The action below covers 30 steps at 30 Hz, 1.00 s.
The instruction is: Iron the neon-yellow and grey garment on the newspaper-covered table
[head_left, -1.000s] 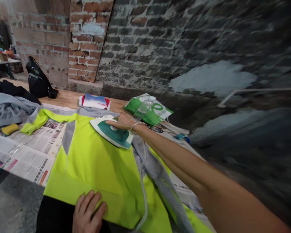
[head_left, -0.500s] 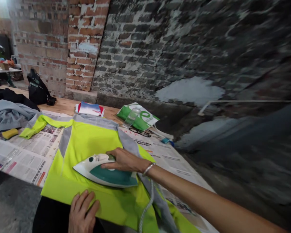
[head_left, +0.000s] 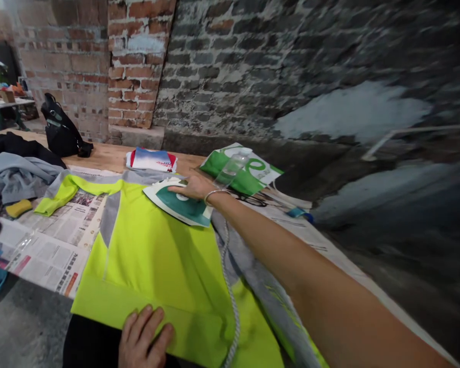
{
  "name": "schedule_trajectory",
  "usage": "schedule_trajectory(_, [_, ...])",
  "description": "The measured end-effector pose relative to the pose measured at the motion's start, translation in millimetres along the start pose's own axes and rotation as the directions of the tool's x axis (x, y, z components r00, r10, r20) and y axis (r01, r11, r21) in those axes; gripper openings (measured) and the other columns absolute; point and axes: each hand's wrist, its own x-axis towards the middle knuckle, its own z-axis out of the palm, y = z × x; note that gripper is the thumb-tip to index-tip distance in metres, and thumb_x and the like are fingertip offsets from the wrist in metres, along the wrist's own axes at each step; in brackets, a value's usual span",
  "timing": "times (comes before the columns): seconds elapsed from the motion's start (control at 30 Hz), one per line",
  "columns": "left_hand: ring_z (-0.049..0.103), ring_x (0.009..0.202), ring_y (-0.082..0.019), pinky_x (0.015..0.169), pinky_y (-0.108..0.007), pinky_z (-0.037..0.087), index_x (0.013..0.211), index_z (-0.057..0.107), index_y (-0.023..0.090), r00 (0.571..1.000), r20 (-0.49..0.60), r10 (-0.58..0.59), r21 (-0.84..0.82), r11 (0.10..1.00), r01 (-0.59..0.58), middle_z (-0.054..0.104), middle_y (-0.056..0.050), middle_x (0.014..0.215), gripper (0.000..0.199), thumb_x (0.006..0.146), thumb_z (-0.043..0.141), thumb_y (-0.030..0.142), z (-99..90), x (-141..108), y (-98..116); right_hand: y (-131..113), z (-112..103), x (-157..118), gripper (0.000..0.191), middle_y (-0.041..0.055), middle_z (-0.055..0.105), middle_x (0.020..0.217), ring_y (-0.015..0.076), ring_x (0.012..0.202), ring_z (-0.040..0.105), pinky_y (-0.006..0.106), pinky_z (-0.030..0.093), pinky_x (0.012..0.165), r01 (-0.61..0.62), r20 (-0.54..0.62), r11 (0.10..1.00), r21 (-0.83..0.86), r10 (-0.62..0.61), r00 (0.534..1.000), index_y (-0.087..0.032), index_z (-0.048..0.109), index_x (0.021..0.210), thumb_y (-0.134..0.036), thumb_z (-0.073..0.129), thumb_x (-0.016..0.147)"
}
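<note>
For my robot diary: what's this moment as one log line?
right hand: gripping green-and-white steam iron | left hand: flat on neon-yellow shirt hem

I'm looking at a neon yellow shirt (head_left: 164, 255) with grey panels along its shoulders and sides. The iron (head_left: 180, 204) is white and teal. Behind it, the bag (head_left: 239, 171) is green and white, and the folded cloth (head_left: 151, 159) is white with red and blue. The sponge (head_left: 18, 208) is yellow. The newspaper (head_left: 49, 271) shows black print on off-white, with orange-red patches. The wall (head_left: 138, 66) mixes red brick with dark, flaking grey.
</note>
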Motion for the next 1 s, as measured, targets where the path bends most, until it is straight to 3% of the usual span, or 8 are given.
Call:
schedule_trajectory(0.1, [0.051, 0.138, -0.018, 0.118, -0.033, 0.033, 0.115, 0.071, 0.021, 0.995, 0.078, 0.063, 0.027, 0.997, -0.066, 0.073, -0.006, 0.122, 0.037, 0.094, 0.042, 0.009, -5.1, 2.2, -3.8, -2.3, -2.4, -3.2, 0.067, 0.0163, 0.075, 0.099, 0.0271, 0.092, 0.070, 0.031, 0.052, 0.078, -0.075, 0.000, 0.997, -0.003, 0.075, 0.997, -0.014, 0.075, 0.104, -0.075, 0.060, 0.082])
schedule_trajectory(0.2, [0.052, 0.136, -0.017, 0.117, -0.031, 0.033, 0.117, 0.071, 0.023, 0.984, 0.127, 0.126, 0.056, 0.989, -0.134, 0.072, -0.003, 0.124, 0.035, 0.098, 0.043, 0.016, -13.5, 6.4, -8.8, -4.9, -7.1, -28.2, 0.065, 0.0126, 0.074, 0.081, 0.0229, 0.074, 0.069, 0.029, 0.051, 0.066, -0.059, 0.115, 0.996, 0.065, 0.051, 0.992, -0.014, 0.074, 0.092, -0.077, 0.058, 0.083])
schedule_trajectory(0.27, [0.054, 0.133, -0.016, 0.116, -0.031, 0.033, 0.117, 0.071, 0.024, 0.984, 0.118, 0.131, 0.075, 0.987, -0.140, 0.073, -0.002, 0.123, 0.035, 0.099, 0.042, 0.018, -15.9, 7.0, -10.2, -6.7, -10.0, -54.9, 0.064, 0.0079, 0.071, 0.072, 0.0191, 0.064, 0.065, 0.026, 0.048, 0.058, 0.001, 0.213, 0.991, 0.133, -0.030, 0.977, -0.016, 0.070, 0.086, -0.079, 0.058, 0.080])
schedule_trajectory(0.37, [0.059, 0.127, -0.016, 0.114, -0.032, 0.036, 0.117, 0.071, 0.026, 0.987, 0.107, 0.120, 0.113, 0.985, -0.132, 0.073, -0.002, 0.122, 0.034, 0.098, 0.044, 0.019, -14.6, 5.7, -9.1, -11.0, -12.3, -103.1, 0.066, 0.0038, 0.069, 0.071, 0.0163, 0.063, 0.061, 0.025, 0.043, 0.054, 0.131, 0.307, 0.969, 0.208, -0.192, 0.932, -0.018, 0.066, 0.077, -0.084, 0.061, 0.073])
schedule_trajectory(0.5, [0.061, 0.122, -0.015, 0.114, -0.031, 0.035, 0.114, 0.071, 0.027, 0.991, 0.090, 0.102, 0.131, 0.985, -0.113, 0.073, 0.000, 0.121, 0.034, 0.095, 0.045, 0.015, -11.7, 5.9, -6.6, -17.7, -13.1, -161.2, 0.068, 0.0022, 0.069, 0.074, 0.0171, 0.068, 0.060, 0.025, 0.039, 0.055, 0.289, 0.345, 0.922, 0.258, -0.367, 0.864, -0.019, 0.067, 0.079, -0.086, 0.059, 0.071])
schedule_trajectory(0.6, [0.061, 0.122, -0.015, 0.116, -0.031, 0.032, 0.111, 0.072, 0.027, 0.993, 0.068, 0.093, 0.115, 0.988, -0.101, 0.074, 0.001, 0.120, 0.035, 0.095, 0.045, 0.014, -11.7, 8.0, -5.7, -19.0, -13.0, -182.0, 0.067, 0.0020, 0.070, 0.073, 0.0183, 0.069, 0.062, 0.025, 0.038, 0.056, 0.344, 0.357, 0.911, 0.229, -0.408, 0.840, -0.018, 0.069, 0.083, -0.083, 0.057, 0.074])
schedule_trajectory(0.77, [0.056, 0.130, -0.014, 0.117, -0.030, 0.031, 0.112, 0.072, 0.025, 0.994, 0.065, 0.093, 0.082, 0.992, -0.099, 0.074, -0.001, 0.120, 0.035, 0.095, 0.044, 0.012, -14.1, 11.0, -5.0, -14.1, -10.9, -160.4, 0.064, 0.0048, 0.074, 0.081, 0.0201, 0.074, 0.065, 0.026, 0.041, 0.062, 0.366, 0.282, 0.915, 0.170, -0.401, 0.872, -0.019, 0.071, 0.091, -0.080, 0.060, 0.076])
schedule_trajectory(1.0, [0.051, 0.137, -0.015, 0.119, -0.031, 0.031, 0.113, 0.072, 0.024, 0.989, 0.105, 0.100, 0.063, 0.992, -0.107, 0.074, -0.002, 0.120, 0.035, 0.094, 0.045, 0.011, -11.2, 8.8, -4.5, -2.1, -5.0, -58.4, 0.066, 0.0071, 0.074, 0.084, 0.0202, 0.079, 0.066, 0.025, 0.044, 0.066, 0.213, 0.148, 0.973, 0.086, -0.223, 0.963, -0.019, 0.073, 0.088, -0.083, 0.062, 0.074])
